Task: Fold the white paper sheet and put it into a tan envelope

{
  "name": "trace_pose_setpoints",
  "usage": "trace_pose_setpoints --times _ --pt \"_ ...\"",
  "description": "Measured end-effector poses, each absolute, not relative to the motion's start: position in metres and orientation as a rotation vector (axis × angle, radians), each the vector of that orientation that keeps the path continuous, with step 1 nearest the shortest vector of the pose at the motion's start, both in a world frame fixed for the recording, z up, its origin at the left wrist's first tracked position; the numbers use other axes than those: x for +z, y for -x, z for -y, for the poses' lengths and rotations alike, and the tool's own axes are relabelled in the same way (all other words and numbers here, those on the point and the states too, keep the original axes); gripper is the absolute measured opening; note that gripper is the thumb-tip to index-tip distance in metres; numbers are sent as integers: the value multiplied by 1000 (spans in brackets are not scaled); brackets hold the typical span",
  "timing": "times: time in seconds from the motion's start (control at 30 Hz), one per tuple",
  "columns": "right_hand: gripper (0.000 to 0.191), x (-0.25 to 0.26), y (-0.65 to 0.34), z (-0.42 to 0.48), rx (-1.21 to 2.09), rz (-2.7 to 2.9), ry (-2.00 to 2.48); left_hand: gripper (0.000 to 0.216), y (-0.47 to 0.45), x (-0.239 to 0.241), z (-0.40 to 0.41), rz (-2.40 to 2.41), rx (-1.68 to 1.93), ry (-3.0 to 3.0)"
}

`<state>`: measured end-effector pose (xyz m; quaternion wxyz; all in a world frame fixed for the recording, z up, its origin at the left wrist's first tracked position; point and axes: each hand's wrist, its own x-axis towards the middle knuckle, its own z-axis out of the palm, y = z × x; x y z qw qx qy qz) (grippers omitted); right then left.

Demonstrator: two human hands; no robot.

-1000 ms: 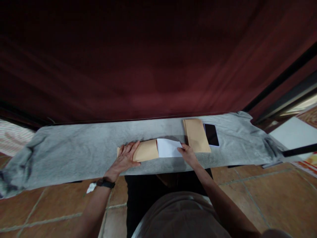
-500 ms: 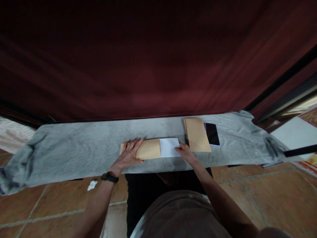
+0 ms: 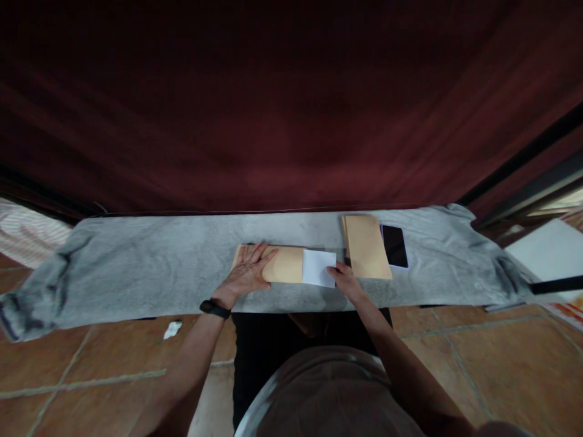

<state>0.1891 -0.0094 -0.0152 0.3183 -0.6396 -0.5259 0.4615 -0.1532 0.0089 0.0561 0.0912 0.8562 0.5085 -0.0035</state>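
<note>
A tan paper envelope (image 3: 288, 264) lies sideways on the grey cloth in front of me. My left hand (image 3: 249, 268) rests on its left part with the fingers spread. White paper (image 3: 317, 268) sticks out of the envelope's right end; how far it reaches inside is hidden. At the paper's right edge my right hand (image 3: 345, 279) pinches it between thumb and fingers. Just beyond that hand lies a small stack of tan envelopes (image 3: 368, 249).
A phone (image 3: 395, 246) with a dark screen lies right of the stack. Grey cloth (image 3: 150, 261) covers the narrow bench, and a dark red curtain (image 3: 273, 133) hangs behind it. A crumpled white tissue (image 3: 172, 329) is on the tiled floor (image 3: 113, 358).
The envelope, the white paper and both my hands have shifted slightly to the right. The envelope now lies at a different slant. My right hand still pinches the paper.
</note>
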Motion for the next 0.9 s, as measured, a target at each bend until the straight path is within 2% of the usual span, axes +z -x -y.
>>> trace_pose_setpoints --times 0.13,0.33,0.57,0.9 --pt "29 -13 -191 7 1251 1373 1680 98 127 49 1 -1471 94 -2522" --pt "29 -14 -192 4 1269 1397 1731 68 67 14 35 -1675 242 -2520" --pt "39 -18 -197 7 1295 1318 1746 67 61 9 41 -1546 216 -2602" --pt "40 -21 -193 0 1174 1512 1758 64 60 6 46 -1511 292 -2631"
